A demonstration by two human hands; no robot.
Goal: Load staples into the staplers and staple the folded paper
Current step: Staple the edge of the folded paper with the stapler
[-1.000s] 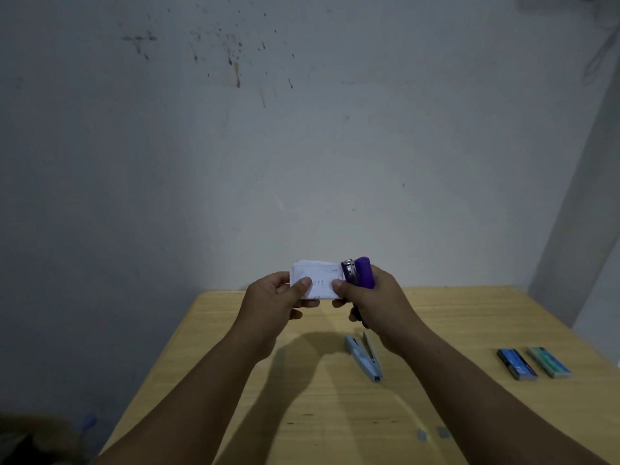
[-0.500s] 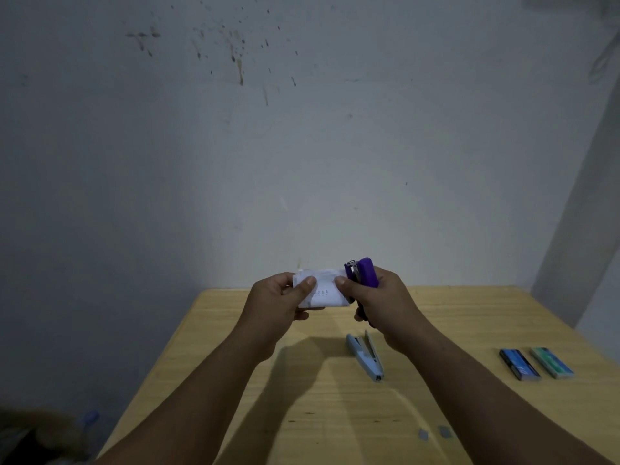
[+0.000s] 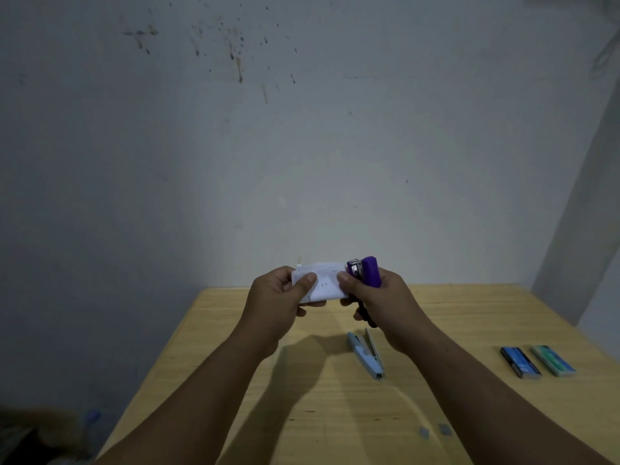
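Note:
I hold a folded white paper [image 3: 323, 280] up over the far edge of the table. My left hand [image 3: 278, 302] pinches its left end between thumb and fingers. My right hand [image 3: 379, 302] grips a purple stapler [image 3: 367, 271], upright, with its jaws around the paper's right edge. A row of small staple marks shows on the paper's front. A light blue stapler [image 3: 365, 354] lies on the table below my right hand, its top slightly raised.
The wooden table [image 3: 436, 317] stands against a stained grey wall. Two staple boxes, one blue [image 3: 520, 362] and one green [image 3: 553, 360], lie at the right. Two small staple strips [image 3: 434, 431] lie near the front. A dim bottle [image 3: 90, 417] is on the floor at left.
Both hands with paper and purple stapler have shifted slightly right and down; the grips are the same. The blue stapler and boxes stay put.

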